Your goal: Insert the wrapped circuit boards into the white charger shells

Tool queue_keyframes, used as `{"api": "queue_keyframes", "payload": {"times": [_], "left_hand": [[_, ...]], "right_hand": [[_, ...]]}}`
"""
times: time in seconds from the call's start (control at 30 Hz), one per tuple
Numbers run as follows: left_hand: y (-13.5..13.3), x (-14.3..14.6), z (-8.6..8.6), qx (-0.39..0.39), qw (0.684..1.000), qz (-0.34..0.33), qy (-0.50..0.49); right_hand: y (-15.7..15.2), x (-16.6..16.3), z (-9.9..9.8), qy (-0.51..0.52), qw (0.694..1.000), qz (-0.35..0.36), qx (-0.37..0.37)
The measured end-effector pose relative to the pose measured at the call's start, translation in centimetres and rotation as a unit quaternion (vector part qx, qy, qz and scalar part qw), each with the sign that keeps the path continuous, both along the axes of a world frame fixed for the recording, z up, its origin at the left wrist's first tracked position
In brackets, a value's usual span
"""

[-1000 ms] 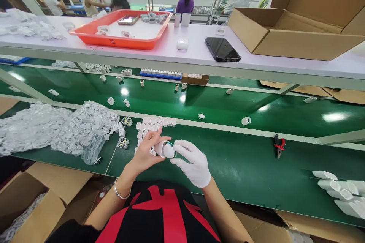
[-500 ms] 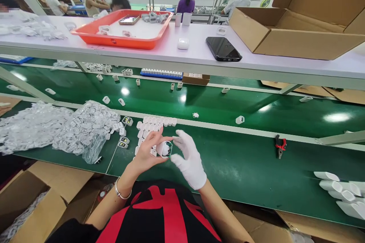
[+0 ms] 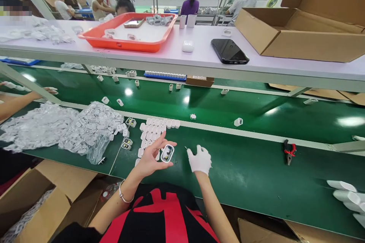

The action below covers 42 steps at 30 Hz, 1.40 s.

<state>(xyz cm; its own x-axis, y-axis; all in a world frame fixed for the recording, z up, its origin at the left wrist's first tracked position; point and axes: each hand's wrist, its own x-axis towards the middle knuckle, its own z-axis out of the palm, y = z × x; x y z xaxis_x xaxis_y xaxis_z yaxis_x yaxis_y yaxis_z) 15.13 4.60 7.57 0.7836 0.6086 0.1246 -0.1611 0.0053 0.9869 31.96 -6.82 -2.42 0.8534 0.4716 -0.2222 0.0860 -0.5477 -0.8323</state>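
Observation:
My bare left hand (image 3: 150,158) pinches a small white charger housing (image 3: 167,153) between thumb and fingers, its open end turned toward me. My right hand (image 3: 200,159), in a white glove, hovers just right of it over the green belt (image 3: 242,171). Its fingers are curled, and a thin sliver sticks out on either side of the fist; I cannot make out what it is. Behind my left hand, several more white housings (image 3: 155,130) stand in rows on the belt.
Crumpled clear plastic bags (image 3: 85,129) lie to the left, with a co-worker's arm (image 3: 25,98) reaching in beyond them. Red-handled pliers (image 3: 288,151) lie to the right. The shelf above holds an orange tray (image 3: 114,40), a black phone (image 3: 229,51) and a cardboard box (image 3: 299,41).
My right hand left the housing, moved right and closed into a loose fist. My left hand turned the housing's open end toward me. A co-worker's arm came in at the left.

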Motion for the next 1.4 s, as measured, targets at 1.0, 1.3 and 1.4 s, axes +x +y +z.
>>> {"api": "queue_keyframes", "payload": {"times": [1.0, 1.3, 1.4], "left_hand": [[0.8, -0.3, 0.9, 0.081, 0.994, -0.044, 0.056], [0.5, -0.5, 1.7, 0.09, 0.991, -0.08, 0.065], [0.6, -0.9, 1.9, 0.09, 0.99, -0.074, 0.074]], "right_hand": [[1.9, -1.3, 13.9, -0.514, 0.798, 0.281, 0.14], [2.1, -0.6, 15.1, -0.574, 0.739, 0.318, 0.154], [1.9, -0.5, 15.6, -0.567, 0.739, 0.329, 0.155]]}}
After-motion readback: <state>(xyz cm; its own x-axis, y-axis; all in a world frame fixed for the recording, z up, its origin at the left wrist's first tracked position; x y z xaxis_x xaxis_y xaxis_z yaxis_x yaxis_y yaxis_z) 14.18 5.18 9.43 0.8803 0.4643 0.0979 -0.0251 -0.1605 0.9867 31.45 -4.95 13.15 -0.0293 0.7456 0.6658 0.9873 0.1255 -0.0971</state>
